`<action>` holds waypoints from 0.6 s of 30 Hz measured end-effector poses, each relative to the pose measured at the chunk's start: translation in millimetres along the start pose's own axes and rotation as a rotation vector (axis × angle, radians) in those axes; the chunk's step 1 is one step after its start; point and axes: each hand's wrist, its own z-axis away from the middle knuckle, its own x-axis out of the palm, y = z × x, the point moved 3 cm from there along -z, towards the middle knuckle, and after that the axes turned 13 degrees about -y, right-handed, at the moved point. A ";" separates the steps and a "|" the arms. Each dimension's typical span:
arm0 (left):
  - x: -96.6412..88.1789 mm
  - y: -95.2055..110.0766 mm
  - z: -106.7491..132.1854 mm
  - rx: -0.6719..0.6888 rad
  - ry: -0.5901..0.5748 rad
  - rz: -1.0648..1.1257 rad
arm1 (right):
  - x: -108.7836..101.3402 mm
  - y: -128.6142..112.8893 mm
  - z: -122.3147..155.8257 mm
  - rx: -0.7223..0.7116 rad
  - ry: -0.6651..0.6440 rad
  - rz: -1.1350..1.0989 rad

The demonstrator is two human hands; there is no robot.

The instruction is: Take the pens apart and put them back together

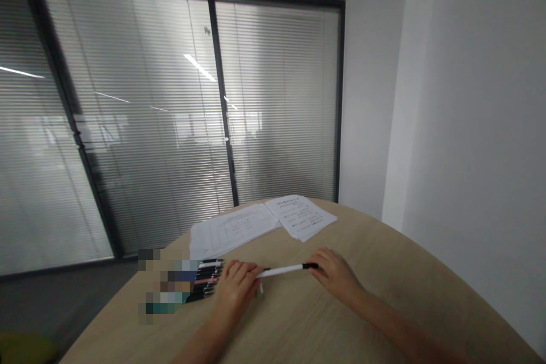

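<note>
A white pen [284, 270] with black ends spans the gap between my two hands, a little above the wooden table [290, 318]. My left hand [239, 284] is closed around its left end, with the fingers curled over it. The black right end sits pinched in the fingers of my right hand [335, 273]. A small pale piece [261, 290] shows just below my left fingers; I cannot make out what it is. Right beside my left hand lies a row of several pens [207, 281], mostly dark, partly hidden by that hand.
Printed sheets [234, 227] lie towards the far side of the table, with another stack of paper [302, 217] to their right. A blurred-out patch [166, 287] covers the left part of the pen row. Behind stand a glass partition with blinds [281, 102] and a white wall [469, 125].
</note>
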 end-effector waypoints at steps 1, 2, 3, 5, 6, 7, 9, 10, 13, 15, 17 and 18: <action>1.1 -4.0 1.2 -0.017 -0.006 0.007 | -0.9 5.0 -0.2 0.030 0.007 -0.006; 2.5 -8.6 2.5 -0.042 -0.014 0.017 | -1.5 10.6 -0.2 0.061 0.018 -0.012; 3.9 -13.6 4.1 -0.076 -0.019 0.031 | -2.0 16.6 -0.3 0.093 0.031 -0.014; 7.4 -24.3 7.6 -0.174 -0.030 0.082 | -1.9 29.4 -0.3 0.160 0.057 0.000; 9.3 -29.5 9.5 -0.232 -0.037 0.119 | -1.4 35.7 -0.3 0.198 0.064 0.012; 11.4 -34.3 11.4 -0.296 -0.043 0.165 | -0.6 41.6 -0.3 0.238 0.064 0.026; 15.8 -42.5 14.9 -0.428 -0.052 0.289 | 1.3 51.2 0.2 0.313 0.047 0.054; 17.9 -45.4 16.3 -0.483 -0.054 0.351 | 2.2 54.5 0.8 0.342 0.036 0.065; 22.1 -49.6 17.8 -0.567 -0.053 0.474 | 4.1 59.4 3.2 0.391 0.009 0.088; 23.5 -49.5 17.2 -0.571 -0.065 0.508 | 5.4 60.1 4.9 0.404 -0.009 0.096; 24.6 -48.6 16.9 -0.585 -0.075 0.543 | 7.0 60.2 5.7 0.414 -0.027 0.102; 25.0 -48.2 17.0 -0.596 -0.076 0.558 | 7.7 60.3 5.7 0.416 -0.033 0.104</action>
